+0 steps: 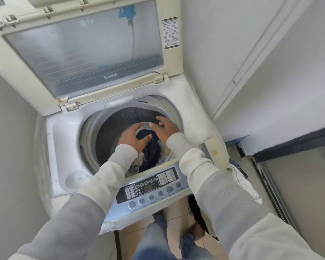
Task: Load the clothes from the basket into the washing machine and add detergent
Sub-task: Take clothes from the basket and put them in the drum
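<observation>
The left hand [132, 136] and right hand [164, 131] are hovering side by side over the drum [120, 119] of the washing machine [68, 139], fingers spread, gripping nothing. A navy garment [150, 152] is lying in the drum directly below and between them, on lighter clothes [165, 151]. The control panel [148, 188] is sitting beneath the forearms.

This is a cramped laundry corner of a home. A white top-loading washing machine [64, 147] fills the narrow gap between plain pale walls [8, 147], with its hinged lid [83, 49] raised, its push-button control panel [150, 186] at the near edge and clothes [150, 152] lying in the steel drum [128, 115]. Beige floor tiles [176, 218] show below the machine, a crumpled white cloth [240, 177] lies beside it, and a dark-framed glass door [298, 184] stands just to the right.
</observation>
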